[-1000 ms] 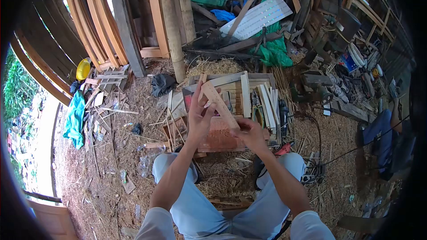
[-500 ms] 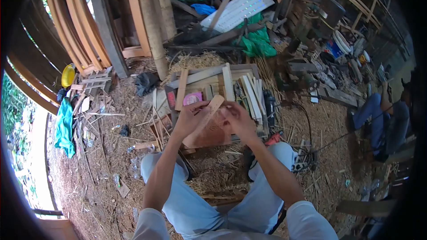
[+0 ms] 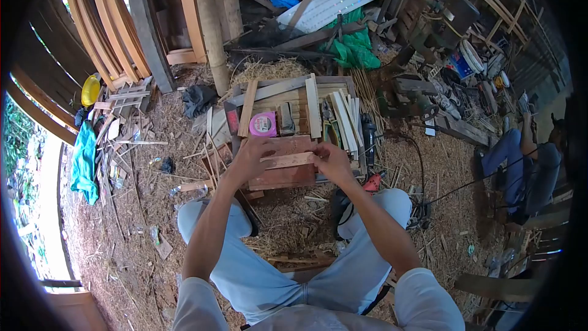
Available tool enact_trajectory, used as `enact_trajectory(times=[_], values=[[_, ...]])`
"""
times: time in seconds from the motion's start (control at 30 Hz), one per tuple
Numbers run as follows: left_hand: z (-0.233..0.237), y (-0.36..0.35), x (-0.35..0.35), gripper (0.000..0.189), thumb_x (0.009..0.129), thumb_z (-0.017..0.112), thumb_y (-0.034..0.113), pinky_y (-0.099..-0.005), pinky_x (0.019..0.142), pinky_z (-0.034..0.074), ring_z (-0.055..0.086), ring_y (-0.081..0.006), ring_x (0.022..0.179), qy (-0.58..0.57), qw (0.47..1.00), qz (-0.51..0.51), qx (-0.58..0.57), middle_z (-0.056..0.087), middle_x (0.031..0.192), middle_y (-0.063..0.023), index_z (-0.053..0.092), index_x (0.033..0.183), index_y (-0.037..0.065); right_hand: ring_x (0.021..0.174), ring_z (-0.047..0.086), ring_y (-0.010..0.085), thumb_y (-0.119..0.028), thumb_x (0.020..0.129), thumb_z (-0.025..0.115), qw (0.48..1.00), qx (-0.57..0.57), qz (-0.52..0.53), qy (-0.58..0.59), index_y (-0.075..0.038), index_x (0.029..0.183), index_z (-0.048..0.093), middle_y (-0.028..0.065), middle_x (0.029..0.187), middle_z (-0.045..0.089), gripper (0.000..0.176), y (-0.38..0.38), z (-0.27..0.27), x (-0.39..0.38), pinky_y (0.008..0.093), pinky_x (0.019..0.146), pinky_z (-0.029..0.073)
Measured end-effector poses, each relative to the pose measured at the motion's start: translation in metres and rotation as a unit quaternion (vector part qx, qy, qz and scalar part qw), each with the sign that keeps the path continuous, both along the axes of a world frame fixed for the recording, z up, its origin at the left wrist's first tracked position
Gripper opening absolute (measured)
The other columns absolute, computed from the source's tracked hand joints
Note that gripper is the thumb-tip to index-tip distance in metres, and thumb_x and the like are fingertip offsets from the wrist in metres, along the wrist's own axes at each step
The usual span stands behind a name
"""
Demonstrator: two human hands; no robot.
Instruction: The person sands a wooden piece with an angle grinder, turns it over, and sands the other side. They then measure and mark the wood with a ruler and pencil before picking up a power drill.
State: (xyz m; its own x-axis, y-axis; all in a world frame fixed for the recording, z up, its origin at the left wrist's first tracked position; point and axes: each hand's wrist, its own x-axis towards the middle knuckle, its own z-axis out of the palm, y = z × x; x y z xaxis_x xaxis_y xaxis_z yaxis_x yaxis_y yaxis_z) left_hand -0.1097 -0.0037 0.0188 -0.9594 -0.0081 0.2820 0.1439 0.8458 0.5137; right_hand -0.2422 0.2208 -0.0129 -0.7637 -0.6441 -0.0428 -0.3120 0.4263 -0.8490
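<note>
A short, narrow strip of pale wood [image 3: 289, 160] lies level between my two hands. My left hand [image 3: 248, 160] is closed on its left end, and the fingertips of my right hand [image 3: 332, 163] pinch the other end. Just beneath the strip sits a reddish-brown wooden block [image 3: 282, 178], its top partly hidden by the strip and my fingers. Beyond my left hand stands a pink tape measure [image 3: 263, 125], with a small dark block-shaped tool [image 3: 286, 118] to its right.
Several wood strips [image 3: 346, 124] lie on the low work board [image 3: 282, 95], beside green-handled pliers [image 3: 331, 135]. A black power tool [image 3: 369, 138] is at its right edge. Wood shavings cover the ground. Another person [image 3: 520, 165] sits at the far right. Boards lean at upper left.
The wood strip has turned from a steep slant, broad face showing, to nearly level. My hands have come slightly lower and the left has shifted along it; the view has tilted down a little.
</note>
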Motion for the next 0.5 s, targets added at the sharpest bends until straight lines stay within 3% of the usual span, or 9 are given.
enact_trajectory(times=[0.1, 0.23, 0.43, 0.5], values=[[0.004, 0.0, 0.021, 0.038, 0.07, 0.073, 0.008, -0.0413, 0.098, 0.038, 0.053, -0.0288, 0.11, -0.039, 0.999, 0.026, 0.008, 0.059, 0.108, -0.0096, 0.067, 0.107, 0.01, 0.072, 0.066, 0.0144, -0.016, 0.081, 0.073, 0.998, 0.006, 0.014, 0.069, -0.005, 0.107, 0.062, 0.0063, 0.085, 0.067, 0.031, 0.005, 0.009, 0.005, 0.0297, 0.065, 0.053], [0.006, 0.008, 0.038, 0.039, 0.071, 0.072, 0.01, -0.0414, 0.097, 0.038, 0.053, -0.0286, 0.109, -0.016, 0.998, 0.051, -0.038, 0.058, 0.108, -0.0089, 0.066, 0.11, 0.01, 0.071, 0.066, 0.0179, -0.018, 0.076, 0.076, 0.999, -0.029, 0.018, 0.034, -0.01, 0.108, 0.064, 0.0077, 0.086, 0.067, 0.035, 0.008, 0.021, 0.012, 0.0328, 0.067, 0.053], [-0.009, 0.018, 0.037, 0.042, 0.074, 0.069, 0.012, -0.0436, 0.097, 0.037, 0.053, -0.0291, 0.11, 0.036, 0.994, 0.001, -0.103, 0.055, 0.114, -0.0089, 0.063, 0.115, 0.012, 0.073, 0.066, 0.0269, -0.013, 0.076, 0.072, 0.975, -0.042, 0.068, 0.205, -0.016, 0.115, 0.063, 0.0118, 0.092, 0.064, 0.04, 0.008, 0.0, 0.014, 0.0395, 0.066, 0.051], [-0.008, 0.028, 0.031, 0.048, 0.076, 0.068, 0.015, -0.0446, 0.096, 0.037, 0.051, -0.0293, 0.112, 0.046, 0.982, -0.002, -0.183, 0.053, 0.119, -0.0078, 0.058, 0.123, 0.015, 0.079, 0.064, 0.029, -0.01, 0.082, 0.065, 0.96, -0.004, 0.093, 0.264, -0.017, 0.119, 0.062, 0.0128, 0.102, 0.059, 0.038, 0.008, -0.002, 0.015, 0.0418, 0.067, 0.051]])
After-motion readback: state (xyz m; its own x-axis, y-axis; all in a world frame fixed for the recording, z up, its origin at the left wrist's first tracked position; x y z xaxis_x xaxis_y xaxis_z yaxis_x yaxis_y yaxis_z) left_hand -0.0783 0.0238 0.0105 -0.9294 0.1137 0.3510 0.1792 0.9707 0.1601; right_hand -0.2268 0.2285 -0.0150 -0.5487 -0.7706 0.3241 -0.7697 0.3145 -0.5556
